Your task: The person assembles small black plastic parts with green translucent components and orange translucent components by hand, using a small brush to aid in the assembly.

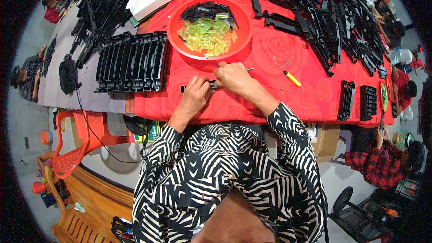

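Observation:
Both hands meet over the red cloth, just in front of the red bowl (173, 40). My left hand (195, 95) is closed around a narrow black plastic strip (212, 84), whose far-left end pokes out beside the fingers. My right hand (235, 79) pinches the strip's other side, fingers bent over it. A thin dark tip (250, 69) sticks out past the right knuckles; whether it belongs to the strip or a separate tool I cannot tell. In the bowl lie many clear yellow-green pieces (207, 36) and small black parts (209, 11).
A row of long black plastic housings (131, 63) lies left. Piles of black parts (96, 13) (330, 15) fill both far sides. A yellow-handled screwdriver (292, 78) rests right. Also around: a tissue pack (149, 1), black housings (368, 102), a red chair (67, 159), and other people.

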{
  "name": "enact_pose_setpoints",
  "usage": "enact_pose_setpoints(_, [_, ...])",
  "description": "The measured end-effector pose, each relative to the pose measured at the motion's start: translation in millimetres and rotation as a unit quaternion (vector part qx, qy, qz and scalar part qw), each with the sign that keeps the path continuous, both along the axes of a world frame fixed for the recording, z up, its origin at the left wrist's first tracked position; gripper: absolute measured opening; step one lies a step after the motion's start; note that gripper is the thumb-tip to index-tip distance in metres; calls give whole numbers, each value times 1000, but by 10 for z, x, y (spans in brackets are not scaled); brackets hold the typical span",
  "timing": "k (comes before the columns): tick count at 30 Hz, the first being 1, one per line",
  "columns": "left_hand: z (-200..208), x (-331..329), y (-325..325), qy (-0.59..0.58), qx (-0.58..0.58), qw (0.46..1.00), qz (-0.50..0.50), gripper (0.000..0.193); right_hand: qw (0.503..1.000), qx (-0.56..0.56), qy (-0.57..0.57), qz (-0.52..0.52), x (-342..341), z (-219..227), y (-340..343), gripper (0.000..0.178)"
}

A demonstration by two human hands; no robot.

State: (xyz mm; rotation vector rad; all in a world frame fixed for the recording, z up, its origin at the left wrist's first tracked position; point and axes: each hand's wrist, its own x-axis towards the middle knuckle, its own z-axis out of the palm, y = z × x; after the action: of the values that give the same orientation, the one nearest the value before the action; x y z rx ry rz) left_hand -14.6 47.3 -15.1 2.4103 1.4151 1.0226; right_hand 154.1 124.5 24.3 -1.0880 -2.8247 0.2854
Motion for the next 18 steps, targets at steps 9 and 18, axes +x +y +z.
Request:
enact_pose_setpoints(9, [-57,7,3,43,41,998,24,12,997,-58,22,-49,15,48,-27,26])
enact_pose_setpoints(18, [78,34,-125,96,68,992,44,17,996,-67,49,-11,146,62,-223,17])
